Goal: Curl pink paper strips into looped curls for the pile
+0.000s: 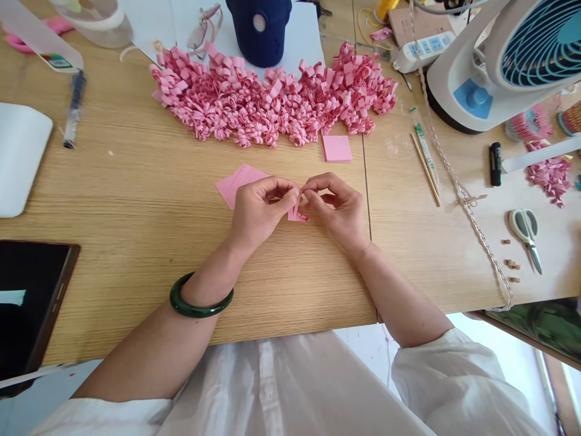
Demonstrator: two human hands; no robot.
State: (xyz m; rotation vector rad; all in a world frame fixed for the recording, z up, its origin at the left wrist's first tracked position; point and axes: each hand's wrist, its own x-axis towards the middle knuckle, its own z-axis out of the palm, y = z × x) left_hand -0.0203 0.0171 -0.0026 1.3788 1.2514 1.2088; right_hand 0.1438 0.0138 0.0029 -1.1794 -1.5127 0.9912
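Between my fingertips is a small pink paper piece (293, 214) cut into strips, one end of it curled. My left hand (265, 206), below a dark green bangle (200, 306) on the wrist, pinches it from the left. My right hand (338, 206) pinches at its upper right, thumb against forefinger. Partly behind my left hand lie fanned pink paper sheets (238, 183). A neat stack of square pink paper (337, 148) rests just beyond my right hand. Farther back spreads a long heap of curled pink paper flowers (272, 103).
A dark blue container (259, 30) stands behind the heap. At right are a fan (481, 72), a power strip (424, 51), a twisted cord (454, 175), a black marker (495, 163) and scissors (525, 233). A tablet (31, 309) lies at the left edge.
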